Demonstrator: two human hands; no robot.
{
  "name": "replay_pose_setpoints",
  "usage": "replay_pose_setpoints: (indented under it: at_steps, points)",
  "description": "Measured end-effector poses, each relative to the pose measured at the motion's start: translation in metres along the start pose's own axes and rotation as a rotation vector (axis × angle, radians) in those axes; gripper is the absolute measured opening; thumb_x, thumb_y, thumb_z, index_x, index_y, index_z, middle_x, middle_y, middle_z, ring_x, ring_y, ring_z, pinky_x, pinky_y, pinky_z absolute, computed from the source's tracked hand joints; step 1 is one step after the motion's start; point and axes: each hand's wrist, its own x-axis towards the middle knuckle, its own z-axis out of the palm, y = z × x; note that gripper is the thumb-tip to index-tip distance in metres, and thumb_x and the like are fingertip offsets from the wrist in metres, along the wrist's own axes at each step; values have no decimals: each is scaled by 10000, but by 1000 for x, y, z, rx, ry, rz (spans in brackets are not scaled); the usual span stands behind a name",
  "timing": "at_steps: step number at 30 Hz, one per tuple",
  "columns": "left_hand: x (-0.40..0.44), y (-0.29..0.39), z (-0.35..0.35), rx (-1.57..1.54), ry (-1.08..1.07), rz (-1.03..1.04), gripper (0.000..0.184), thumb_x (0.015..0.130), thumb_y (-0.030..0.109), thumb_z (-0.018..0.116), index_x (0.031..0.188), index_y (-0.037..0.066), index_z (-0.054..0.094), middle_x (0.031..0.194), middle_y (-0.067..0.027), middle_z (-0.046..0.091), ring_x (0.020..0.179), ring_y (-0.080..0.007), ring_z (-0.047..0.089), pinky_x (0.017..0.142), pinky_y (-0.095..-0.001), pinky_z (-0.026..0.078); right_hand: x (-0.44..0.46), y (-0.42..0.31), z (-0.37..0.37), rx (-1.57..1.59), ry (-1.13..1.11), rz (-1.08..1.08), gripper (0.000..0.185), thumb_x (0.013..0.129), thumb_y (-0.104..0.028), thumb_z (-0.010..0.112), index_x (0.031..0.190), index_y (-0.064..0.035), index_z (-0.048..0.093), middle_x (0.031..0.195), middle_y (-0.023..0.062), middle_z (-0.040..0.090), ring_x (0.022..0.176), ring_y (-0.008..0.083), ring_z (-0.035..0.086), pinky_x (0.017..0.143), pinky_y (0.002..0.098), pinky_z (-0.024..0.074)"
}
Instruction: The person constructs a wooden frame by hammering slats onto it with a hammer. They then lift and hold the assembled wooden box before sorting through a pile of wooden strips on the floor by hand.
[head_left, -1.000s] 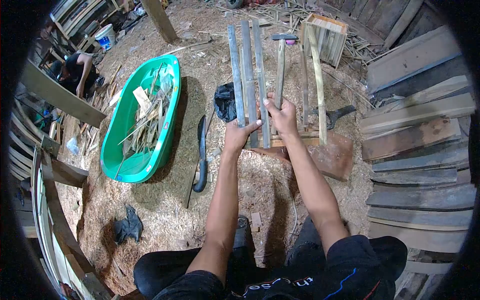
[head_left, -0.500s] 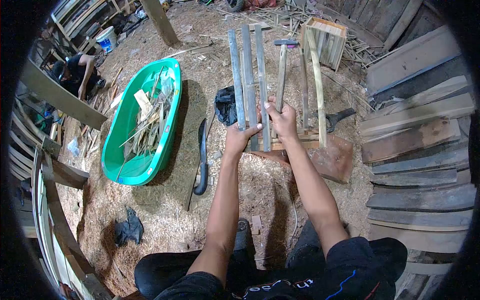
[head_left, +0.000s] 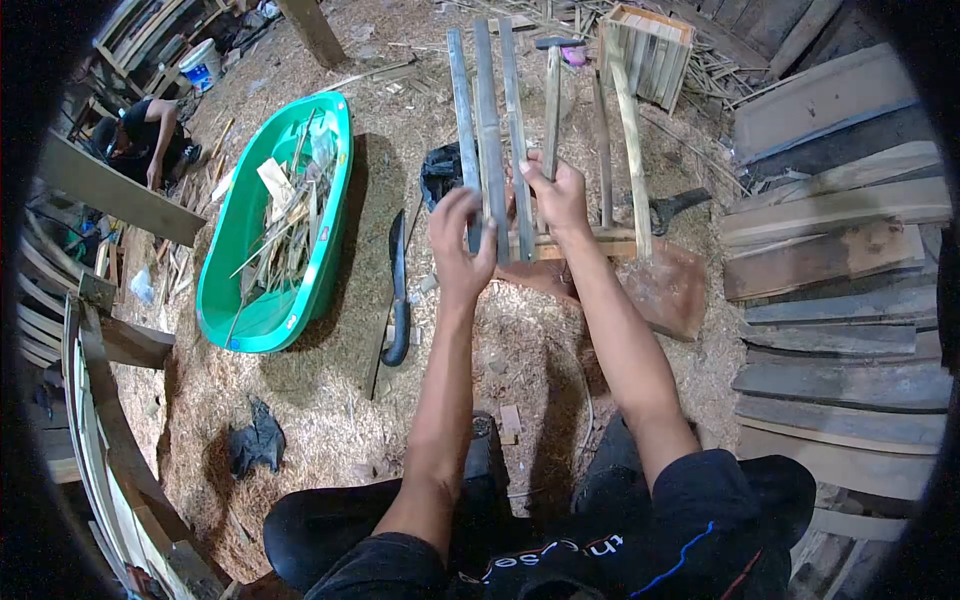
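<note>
My left hand [head_left: 464,245] has its fingers apart beside the lower ends of several upright grey wooden slats [head_left: 489,140]; it is slightly blurred, and part of it overlaps the left slat. My right hand [head_left: 556,197] is closed around the wooden handle of a hammer [head_left: 552,115], just right of the slats. The hammer's dark head points away from me. Behind and below the slats lies a reddish-brown wooden block [head_left: 672,292]. A black plastic bag [head_left: 440,175] sits behind my left hand.
A green tub [head_left: 322,270] of wood scraps stands on the left. Right of it lies a machete [head_left: 399,290]. A wooden crate [head_left: 645,62] is at the back, and stacked planks [head_left: 840,330] line the right side. Another person [head_left: 150,140] crouches at the far left.
My left hand has opened from its grip on the slats, its fingers lifting. The slats and hammer appear higher in the view, along with most of the scene. My right hand still holds the hammer.
</note>
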Motion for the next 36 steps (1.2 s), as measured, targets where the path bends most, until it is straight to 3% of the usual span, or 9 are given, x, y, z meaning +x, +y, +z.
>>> replay_pose_setpoints:
  at_steps: [6,11,18,22,25,28,31,34,36]
  points:
    - [-19,-2,10,117,-361,100,386,806,183,720,1179,97,675,1347,-52,587,1340,-274,457,1063,-483,306,39,9,-1,9,-11,-1,184,903,-71,651,1038,53,631,886,132,725,806,172,700,729,280,542]
    - [-2,-19,29,203,-332,122,317,803,215,758,1118,192,729,1341,-24,598,1319,-255,478,1035,-475,313,66,12,1,-15,37,94,223,915,-59,622,1100,65,628,950,148,725,846,194,701,779,299,551]
    - [28,-43,41,56,-302,155,212,736,109,790,943,75,760,1159,-87,696,1156,-326,601,951,-436,484,102,43,-3,-152,123,169,158,839,-84,682,934,41,696,854,163,728,768,206,710,707,330,541]
    - [33,-47,45,55,-317,110,222,735,130,795,948,77,764,1160,-81,697,1156,-330,599,970,-437,478,114,56,-7,-563,207,171,288,798,-195,739,940,51,694,815,182,715,774,263,703,705,380,527]
    - [33,-53,50,37,-322,68,211,755,169,799,962,138,775,1192,-17,688,1213,-266,560,997,-423,373,116,55,-7,-519,250,289,158,813,-91,701,909,34,692,843,111,705,737,173,662,648,337,507]
    - [33,-49,48,86,-336,63,237,770,175,790,994,103,765,1199,-47,690,1222,-305,554,1022,-432,414,123,59,-8,-453,305,289,117,803,-70,694,883,14,698,803,91,692,672,175,641,598,349,494]
    - [32,-46,50,119,-330,44,246,783,183,784,1015,107,762,1214,-26,690,1255,-291,525,1061,-422,353,115,41,-11,-517,430,239,271,812,-228,719,952,3,703,830,183,707,783,300,696,737,410,530]
    - [30,-48,54,85,-298,23,232,747,163,798,973,120,768,1160,-6,716,1210,-285,554,1013,-428,357,103,21,-17,-516,436,5,239,872,-197,665,1003,3,674,760,151,683,693,249,680,641,385,535]
    - [31,-47,53,52,-280,32,238,748,168,795,978,115,767,1132,2,725,1208,-285,555,1015,-427,355,64,-35,-11,-384,213,113,167,958,-173,581,981,-9,598,649,57,594,530,137,575,449,300,446]
